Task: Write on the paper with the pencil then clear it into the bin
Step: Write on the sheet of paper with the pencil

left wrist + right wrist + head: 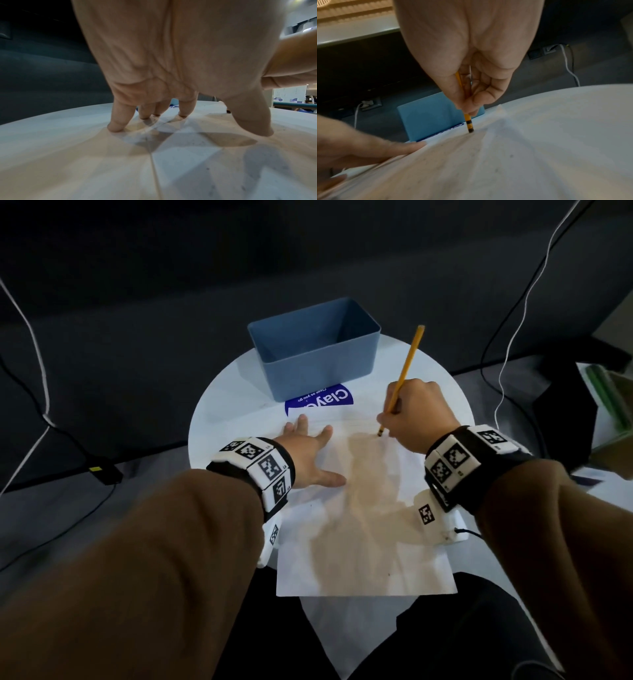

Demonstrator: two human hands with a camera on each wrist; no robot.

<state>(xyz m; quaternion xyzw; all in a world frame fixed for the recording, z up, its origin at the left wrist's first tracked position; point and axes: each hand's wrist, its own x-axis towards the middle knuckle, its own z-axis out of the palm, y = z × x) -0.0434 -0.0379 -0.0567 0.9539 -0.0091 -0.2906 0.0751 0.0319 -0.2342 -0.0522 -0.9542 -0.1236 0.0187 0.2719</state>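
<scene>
A white sheet of paper (370,529) lies on the round white table (219,405), its near edge hanging over the table's front. My left hand (310,455) lies flat on the paper's left part with spread straight fingers (118,121) pressing it down. My right hand (416,416) grips a yellow pencil (406,371), whose dark tip (470,129) touches the paper near its far edge. The blue bin (315,350) stands empty at the back of the table, just beyond both hands.
A blue sticker (322,402) with white lettering shows between the bin and the paper. Cables (513,313) hang at right and run over the dark floor at left. A dark box and stacked items (603,405) sit to the right of the table.
</scene>
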